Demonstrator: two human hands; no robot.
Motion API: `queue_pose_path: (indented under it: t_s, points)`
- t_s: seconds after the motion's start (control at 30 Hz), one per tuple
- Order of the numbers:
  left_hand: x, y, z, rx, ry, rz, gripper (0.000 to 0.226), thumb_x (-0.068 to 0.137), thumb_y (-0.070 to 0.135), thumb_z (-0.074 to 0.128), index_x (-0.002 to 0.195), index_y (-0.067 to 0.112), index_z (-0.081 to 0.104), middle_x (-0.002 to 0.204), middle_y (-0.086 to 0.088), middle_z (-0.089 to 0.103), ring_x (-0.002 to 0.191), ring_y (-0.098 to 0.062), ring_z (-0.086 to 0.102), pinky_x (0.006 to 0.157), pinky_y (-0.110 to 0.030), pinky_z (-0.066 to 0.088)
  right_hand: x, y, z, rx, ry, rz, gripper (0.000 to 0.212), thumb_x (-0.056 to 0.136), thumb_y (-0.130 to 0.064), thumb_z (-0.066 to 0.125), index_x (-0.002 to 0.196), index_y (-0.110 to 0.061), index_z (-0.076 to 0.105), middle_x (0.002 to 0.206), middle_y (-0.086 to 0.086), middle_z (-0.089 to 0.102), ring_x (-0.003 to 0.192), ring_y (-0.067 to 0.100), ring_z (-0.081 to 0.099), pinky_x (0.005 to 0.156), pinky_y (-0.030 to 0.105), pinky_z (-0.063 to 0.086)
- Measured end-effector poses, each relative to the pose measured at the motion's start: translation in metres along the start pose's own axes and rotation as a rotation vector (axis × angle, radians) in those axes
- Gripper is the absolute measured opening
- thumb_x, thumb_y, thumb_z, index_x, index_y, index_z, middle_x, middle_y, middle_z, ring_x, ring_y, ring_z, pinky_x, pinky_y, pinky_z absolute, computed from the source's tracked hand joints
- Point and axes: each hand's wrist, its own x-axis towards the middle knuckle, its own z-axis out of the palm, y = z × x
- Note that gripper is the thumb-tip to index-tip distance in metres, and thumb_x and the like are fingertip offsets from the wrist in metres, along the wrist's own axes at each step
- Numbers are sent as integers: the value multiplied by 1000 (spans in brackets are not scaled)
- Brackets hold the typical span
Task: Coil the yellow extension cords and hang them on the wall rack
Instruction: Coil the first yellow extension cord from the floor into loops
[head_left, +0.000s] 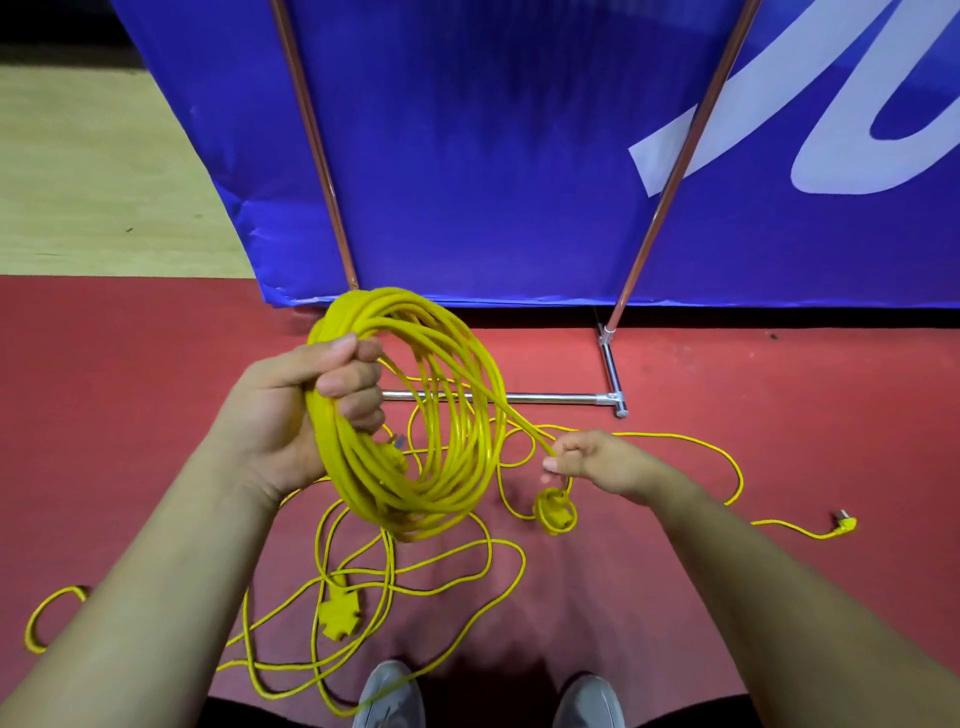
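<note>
1. Nearest cam: L shoe & R shoe, both grey, at the near edge on the red floor.
2. Far left, near: loose yellow cord makes a loop on the floor, then sprawls right in tangled runs under both arms.
3. L hand: fingers & thumb wrapped tight round the left side of the coil. The coil has many yellow turns & is held up off the floor, left of centre.
4. On the floor below the coil: yellow socket block, amid the tangle.
5. Beyond the coil: chrome bar lies on the floor. Its uprights rise in front of a blue banner.
6. One strand leaves the coil & slants down-right to the R hand, which pinches it betw. thumb & curled fingers.
7. Just under the R hand: small yellow lump. Connector or knot, can't tell.
8. Far right: yellow plug on the floor at a cord end, well apart from the hands.
</note>
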Motion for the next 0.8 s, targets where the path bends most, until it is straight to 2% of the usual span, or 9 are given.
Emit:
queue_pose_path:
  t_s: [0.07,0.13,0.3,0.4,0.5,0.57,0.63,0.73,0.8]
  points:
    - [0,1,0,144,125,7,25,71,24,80,84,6,69,63,-3,62,63,-19,64,60,-28,54,1,-2,2,182,69,-3,15,95,-17,61,85,-7,53,69,9,66,67,20,58,74,35,46]
    - [-1,-2,4,352,318,67,40,42,30,91,72,12,72,62,-1,64,52,-14,62,49,-23,52,4,-15,5,275,172,15,14,97,-14,57,88,-12,46,56,7,56,52,21,53,59,32,47]
    - [12,-7,7,379,435,146,14,76,23,66,79,11,58,55,2,50,45,-10,47,45,-19,43,0,-61,5,-25,300,-46,16,95,-18,60,84,-7,59,51,-1,38,35,4,29,37,17,26]
    - [12,-8,3,493,467,138,16,80,21,61,87,7,59,56,-1,50,45,-14,48,46,-21,43,-17,-100,5,-245,80,-87,13,90,-18,67,78,-14,70,40,-15,48,38,-3,44,43,8,30]
    - [10,-12,5,671,487,60,17,77,18,66,82,4,60,58,-6,55,46,-18,53,47,-25,47,-37,-131,12,-352,-202,-125,12,87,-23,71,78,-15,75,49,-10,46,49,9,40,52,22,35]
    - [9,-18,10,728,471,-1,14,78,13,66,80,-1,61,62,-13,66,50,-22,62,49,-25,51,-50,-148,15,-353,-307,-175,13,86,-24,72,78,-14,75,52,-6,42,53,13,37,53,28,33]
    - [7,-25,16,718,427,-95,16,81,9,65,87,-6,62,76,-23,72,59,-25,69,54,-28,57,-63,-166,13,-312,-342,-256,15,87,-22,70,83,-9,76,47,-10,41,49,8,34,48,23,29]
    - [4,-35,21,651,315,-235,25,77,9,70,94,-8,64,84,-29,70,69,-32,71,60,-35,60,-71,-180,6,-147,-221,-381,20,88,-18,70,84,2,73,46,-11,37,47,6,29,45,22,23]
    - [4,-37,25,581,282,-266,20,73,14,67,85,-1,69,71,-24,68,55,-30,68,48,-30,55,-69,-178,1,-5,-115,-417,24,85,-20,73,82,3,70,50,-7,38,51,11,30,48,28,23]
